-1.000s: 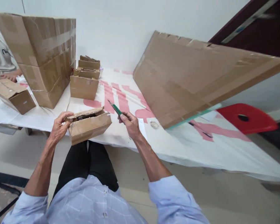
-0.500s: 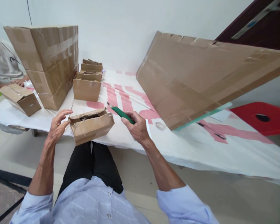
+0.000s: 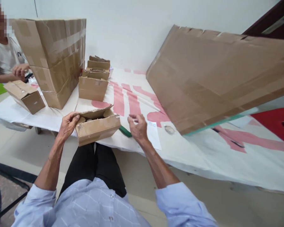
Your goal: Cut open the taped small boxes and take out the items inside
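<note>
A small cardboard box (image 3: 98, 130) rests at the table's front edge with its top flap raised. Something inside shows only in part and cannot be made out. My left hand (image 3: 69, 126) pinches the left end of that flap between thumb and fingers. To the right of the box, my right hand (image 3: 139, 127) hovers with loosely curled fingers slightly apart and nothing visible in them. A green utility knife (image 3: 125, 131) lies on the table between the box and my right hand, partly hidden behind the box.
Taped cartons (image 3: 59, 60) stand stacked at the left, beside a small closed box (image 3: 25, 96). Several opened boxes (image 3: 93, 88) line up behind mine. A large cardboard sheet (image 3: 210, 75) leans at the right. A paper (image 3: 153, 134) lies nearby. Another person (image 3: 7, 60) sits far left.
My right hand has let go of the green utility knife, which now lies on the table. My left hand has closed on the box flap, and the flap stands higher.
</note>
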A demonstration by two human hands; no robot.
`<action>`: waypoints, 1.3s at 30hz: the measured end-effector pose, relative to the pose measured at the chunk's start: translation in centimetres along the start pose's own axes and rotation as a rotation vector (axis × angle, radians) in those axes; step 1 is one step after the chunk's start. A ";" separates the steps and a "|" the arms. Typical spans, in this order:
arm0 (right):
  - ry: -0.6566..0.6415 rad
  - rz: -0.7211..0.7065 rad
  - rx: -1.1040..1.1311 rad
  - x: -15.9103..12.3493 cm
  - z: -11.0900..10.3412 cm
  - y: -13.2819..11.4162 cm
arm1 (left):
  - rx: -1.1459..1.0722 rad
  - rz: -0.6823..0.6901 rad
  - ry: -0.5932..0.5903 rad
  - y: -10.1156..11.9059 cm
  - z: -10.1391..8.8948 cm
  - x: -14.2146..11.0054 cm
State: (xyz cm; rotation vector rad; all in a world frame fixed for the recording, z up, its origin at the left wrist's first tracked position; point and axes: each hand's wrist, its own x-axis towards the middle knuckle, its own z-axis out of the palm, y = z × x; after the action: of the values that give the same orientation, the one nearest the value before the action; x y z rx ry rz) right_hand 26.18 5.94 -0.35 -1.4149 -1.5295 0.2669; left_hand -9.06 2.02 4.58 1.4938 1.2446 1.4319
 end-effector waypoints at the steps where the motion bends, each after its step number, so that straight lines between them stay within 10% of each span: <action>1: 0.011 -0.076 0.026 0.8 -0.4 -1.7 | 0.000 -0.004 -0.005 0.1 0.0 0.0; 10: -0.535 -0.536 -0.011 3.6 0.9 -14.2 | -0.014 0.002 0.003 0.1 0.9 0.4; 19: -0.810 -0.563 -0.058 4.1 3.6 -14.9 | -0.012 0.032 0.008 0.1 1.6 0.7; 31: -0.674 -0.540 0.134 3.4 5.1 -14.3 | 0.024 0.008 0.035 0.0 1.8 0.7; 39: -0.717 -0.434 -0.179 3.8 5.0 -13.9 | -0.008 -0.018 0.058 0.0 2.3 1.2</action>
State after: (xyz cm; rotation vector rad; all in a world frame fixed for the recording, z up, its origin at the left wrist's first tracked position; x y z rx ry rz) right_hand 14.30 7.30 9.12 -1.1251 -2.4529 0.4012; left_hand -6.87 3.48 4.60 1.4412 1.2823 1.4769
